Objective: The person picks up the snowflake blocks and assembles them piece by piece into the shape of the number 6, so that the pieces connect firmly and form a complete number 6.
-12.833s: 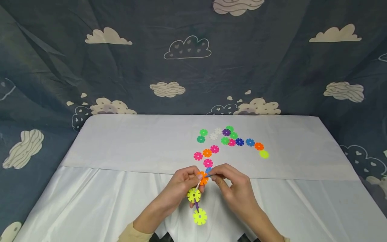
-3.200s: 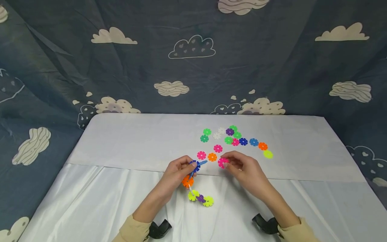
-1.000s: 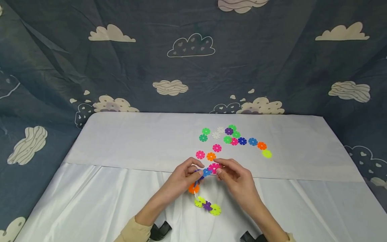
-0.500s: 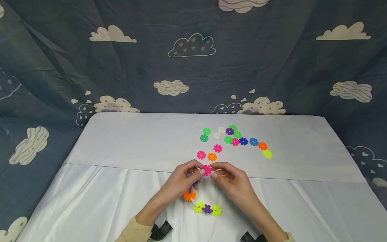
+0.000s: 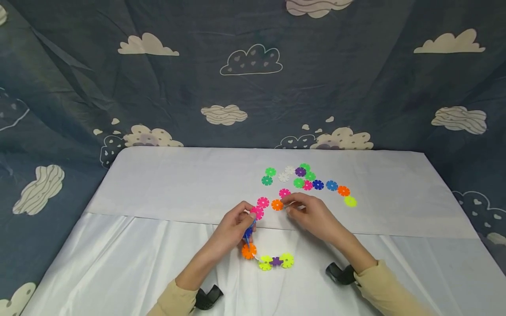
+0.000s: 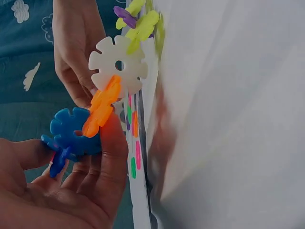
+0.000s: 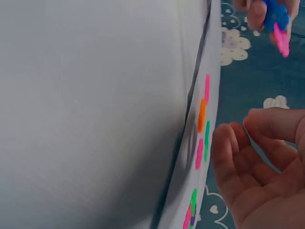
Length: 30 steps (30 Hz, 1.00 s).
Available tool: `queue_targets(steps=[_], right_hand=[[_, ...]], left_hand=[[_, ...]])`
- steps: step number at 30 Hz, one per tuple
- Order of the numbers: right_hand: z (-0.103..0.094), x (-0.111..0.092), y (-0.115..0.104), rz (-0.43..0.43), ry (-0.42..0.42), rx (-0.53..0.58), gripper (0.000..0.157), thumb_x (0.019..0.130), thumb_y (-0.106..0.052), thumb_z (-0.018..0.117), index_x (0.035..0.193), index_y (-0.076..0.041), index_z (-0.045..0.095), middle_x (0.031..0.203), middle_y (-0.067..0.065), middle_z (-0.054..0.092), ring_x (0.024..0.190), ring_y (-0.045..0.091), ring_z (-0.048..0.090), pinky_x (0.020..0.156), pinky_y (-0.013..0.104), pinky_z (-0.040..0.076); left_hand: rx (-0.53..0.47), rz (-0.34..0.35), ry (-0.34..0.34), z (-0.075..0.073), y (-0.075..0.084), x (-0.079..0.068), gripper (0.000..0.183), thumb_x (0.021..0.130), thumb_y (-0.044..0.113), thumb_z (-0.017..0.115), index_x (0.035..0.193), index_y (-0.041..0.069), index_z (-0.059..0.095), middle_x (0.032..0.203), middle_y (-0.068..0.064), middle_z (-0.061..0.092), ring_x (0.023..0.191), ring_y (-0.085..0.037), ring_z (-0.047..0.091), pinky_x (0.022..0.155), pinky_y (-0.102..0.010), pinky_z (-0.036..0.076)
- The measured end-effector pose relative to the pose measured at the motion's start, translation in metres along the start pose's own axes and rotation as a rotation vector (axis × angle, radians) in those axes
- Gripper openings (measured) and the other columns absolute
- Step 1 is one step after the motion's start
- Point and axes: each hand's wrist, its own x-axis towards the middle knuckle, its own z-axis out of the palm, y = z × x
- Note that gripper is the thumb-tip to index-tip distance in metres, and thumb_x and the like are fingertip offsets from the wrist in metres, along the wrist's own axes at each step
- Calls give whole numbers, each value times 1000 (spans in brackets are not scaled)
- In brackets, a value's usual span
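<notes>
My left hand [image 5: 233,224] pinches a chain of notched plastic snowflake discs near its upper end, above the table. A pink disc [image 5: 257,213] tops the chain. Below come blue discs, then an orange disc [image 5: 249,251], a white one, and yellow, purple and yellow at the tail. In the left wrist view, thumb and fingers hold the chain around its blue disc [image 6: 71,130], with the white disc [image 6: 108,62] farther along. My right hand [image 5: 316,217] holds nothing; its loosely bent fingertips are right at a loose orange disc [image 5: 276,205] on the table.
Loose pink discs [image 5: 262,202] lie beside the orange one. Farther back on the white-covered table [image 5: 178,184] are green discs [image 5: 267,180], white discs [image 5: 283,177] and a curved row ending in a yellow disc [image 5: 350,201]. A dark cloud-patterned cloth [image 5: 336,87] hangs behind.
The right hand brought a pink disc from the table to the chain's end, let go and moved to the orange disc. The left hand has lifted the chain slightly, now longer than at first.
</notes>
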Motion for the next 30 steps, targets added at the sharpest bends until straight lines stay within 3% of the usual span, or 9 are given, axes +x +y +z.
queue_targets(steps=[6, 14, 25, 30], right_hand=[[0, 21, 6, -59, -87, -96, 27, 92, -5, 68, 118, -11, 69, 110, 2, 67, 95, 19, 59, 84, 34, 53], [2, 34, 11, -91, -165, -162, 35, 91, -4, 68, 125, -14, 67, 102, 1, 58, 89, 18, 51, 77, 31, 49], [2, 32, 9, -54, -134, -193, 26, 88, -4, 73, 109, -16, 64, 101, -2, 60, 93, 19, 54, 83, 33, 51], [1, 25, 6, -33, -105, -224, 22, 90, -6, 71, 106, -19, 64, 97, -3, 64, 88, 19, 57, 79, 34, 53]], left_hand=[[17, -18, -28, -7, -1, 1, 17, 104, 19, 50, 117, 9, 55, 92, -20, 65, 59, -19, 53, 45, -29, 44], [-60, -36, -24, -11, -10, 6, 15, 101, 11, 53, 112, 3, 58, 94, -22, 66, 56, -17, 53, 49, -24, 46], [-103, -48, -22, -13, -8, 7, 16, 101, 13, 53, 110, 1, 57, 92, -22, 65, 61, -18, 59, 51, -26, 50], [-99, -61, -16, -12, -8, 6, 16, 102, 15, 52, 109, 2, 57, 94, -23, 65, 60, -17, 58, 52, -26, 50]])
